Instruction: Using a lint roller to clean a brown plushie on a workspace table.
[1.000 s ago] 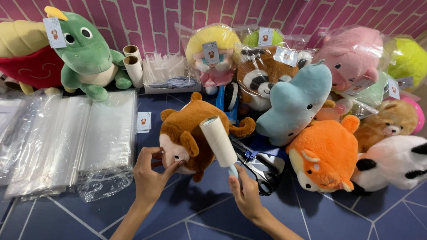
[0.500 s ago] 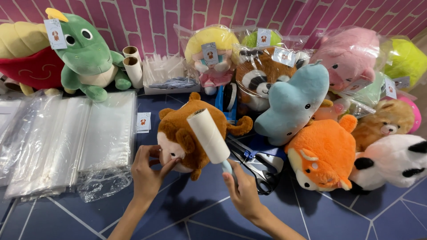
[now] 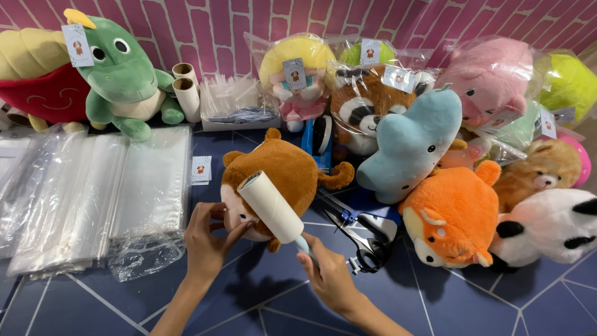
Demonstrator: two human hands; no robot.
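A brown monkey plush (image 3: 283, 177) lies near the middle of a dark blue floor with pale geometric lines (image 3: 448, 298), in front of a pink brick-pattern wall (image 3: 249, 25). A white lint roller (image 3: 270, 206) rests slantwise against the monkey's face. The right hand (image 3: 329, 280), just below the monkey, is closed around the roller's pale blue handle. The left hand (image 3: 208, 239), at the monkey's lower left, grips the face edge of the plush with curled fingers. Right of the monkey lie scissors (image 3: 364, 239), then an orange fox plush (image 3: 454, 214) and a light blue plush (image 3: 407, 146). Left of the monkey lies a stack of clear plastic bags (image 3: 93, 193); beyond it sits a green dinosaur plush (image 3: 121, 78).
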